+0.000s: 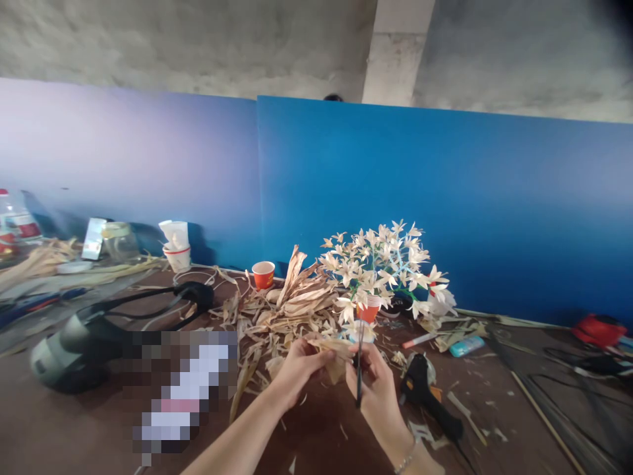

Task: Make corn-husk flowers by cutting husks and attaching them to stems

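Observation:
My left hand [299,367] pinches a strip of dried corn husk [335,348] over the brown table. My right hand [376,386] grips dark scissors [359,361], their blades pointing up against the husk. Just behind my hands lies a heap of dried husks [287,305]. A bunch of pale husk flowers [383,264] stands in an orange cup [368,309] beyond them.
A black glue gun [425,389] lies right of my right hand. An orange paper cup [263,274] and stacked white cups [177,245] stand near the blue partition [445,198]. A grey helmet-like device [74,349] with black straps sits at the left. Thin sticks [544,409] and a red object [599,328] lie at the right.

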`<state>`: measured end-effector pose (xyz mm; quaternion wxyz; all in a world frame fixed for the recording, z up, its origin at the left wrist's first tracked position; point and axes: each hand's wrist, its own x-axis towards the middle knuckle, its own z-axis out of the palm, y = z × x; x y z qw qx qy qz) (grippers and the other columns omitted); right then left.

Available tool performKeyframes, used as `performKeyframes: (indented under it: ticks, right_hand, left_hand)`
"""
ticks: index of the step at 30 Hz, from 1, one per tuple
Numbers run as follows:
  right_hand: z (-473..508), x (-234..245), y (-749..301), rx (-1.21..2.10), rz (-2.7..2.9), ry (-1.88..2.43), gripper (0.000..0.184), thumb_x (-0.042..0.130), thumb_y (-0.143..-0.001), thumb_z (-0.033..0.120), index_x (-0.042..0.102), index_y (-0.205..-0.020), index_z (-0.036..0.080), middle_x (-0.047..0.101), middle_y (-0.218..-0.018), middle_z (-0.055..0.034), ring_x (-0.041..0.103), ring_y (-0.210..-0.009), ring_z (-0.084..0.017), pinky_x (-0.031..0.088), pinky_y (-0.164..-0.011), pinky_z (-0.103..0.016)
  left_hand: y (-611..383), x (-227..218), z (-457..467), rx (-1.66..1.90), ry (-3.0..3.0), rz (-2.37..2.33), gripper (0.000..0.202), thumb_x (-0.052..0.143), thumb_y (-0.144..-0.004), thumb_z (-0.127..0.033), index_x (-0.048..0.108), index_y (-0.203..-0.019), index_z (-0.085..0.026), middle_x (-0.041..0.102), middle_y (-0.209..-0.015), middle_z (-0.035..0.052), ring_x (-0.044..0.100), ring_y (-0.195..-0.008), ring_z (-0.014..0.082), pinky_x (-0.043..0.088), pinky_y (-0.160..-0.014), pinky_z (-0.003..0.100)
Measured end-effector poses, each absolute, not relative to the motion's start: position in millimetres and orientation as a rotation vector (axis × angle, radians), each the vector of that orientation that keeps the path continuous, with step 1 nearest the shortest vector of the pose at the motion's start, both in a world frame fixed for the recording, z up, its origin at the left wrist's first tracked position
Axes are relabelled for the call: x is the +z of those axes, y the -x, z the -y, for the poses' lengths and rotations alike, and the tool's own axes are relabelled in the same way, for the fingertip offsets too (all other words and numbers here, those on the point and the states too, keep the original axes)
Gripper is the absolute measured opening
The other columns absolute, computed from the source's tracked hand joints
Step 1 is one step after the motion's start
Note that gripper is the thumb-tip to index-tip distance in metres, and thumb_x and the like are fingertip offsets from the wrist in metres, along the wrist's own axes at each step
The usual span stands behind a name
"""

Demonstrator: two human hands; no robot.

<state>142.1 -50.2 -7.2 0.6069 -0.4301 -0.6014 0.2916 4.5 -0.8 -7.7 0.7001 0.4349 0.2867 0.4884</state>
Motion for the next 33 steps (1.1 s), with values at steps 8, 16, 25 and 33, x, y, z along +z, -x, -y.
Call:
performKeyframes:
  ticks: [8,16,25,33]
  right_hand:
    - [46,-13,-145,0.543,1.494,1.106,0.009,0.050,-0.077,0.016,0.050,-0.085,0.015,0.055,-0.074,-0.0017,0.052,-0.067,-0.013,0.044,-0.065,-0.022]
    - [48,-10,-144,0.511,1.489,1.103,0.010,0.051,-0.076,0.017,0.051,-0.086,0.015,0.055,-0.075,-0.0026,0.053,-0.070,-0.014,0.044,-0.067,-0.023]
    - [49,5,-162,1.035,1.629,1.184,0.019,0.062,-0.068,0.026,0.060,-0.082,0.013,0.053,-0.061,0.0018,0.048,-0.052,-0.009,0.042,-0.050,-0.019]
    - [47,8,-178,1.529,1.644,1.364,0.021,0.062,-0.063,0.027,0.062,-0.076,0.011,0.049,-0.044,0.0054,0.045,-0.036,-0.006,0.041,-0.035,-0.016]
  left_hand:
    - [-4,0,1,1.151,-1.109,-0.712,0.024,0.075,-0.055,-0.028,0.057,-0.061,-0.013,0.051,-0.045,-0.0057,0.039,-0.036,0.0040,0.028,-0.039,0.017]
    - [-2,-7,-4,1.107,-1.008,-0.741,0.029,0.075,-0.054,-0.034,0.057,-0.063,-0.014,0.056,-0.049,-0.0030,0.047,-0.040,0.0072,0.034,-0.041,0.018]
    - [22,-2,-24,1.151,-1.142,-0.891,0.029,0.072,-0.057,-0.037,0.059,-0.064,-0.012,0.049,-0.045,-0.0049,0.038,-0.037,0.0042,0.026,-0.038,0.017]
    - [33,0,-26,1.094,-1.215,-0.873,0.031,0.069,-0.059,-0.041,0.062,-0.066,-0.011,0.057,-0.053,0.0001,0.050,-0.046,0.0104,0.033,-0.044,0.020]
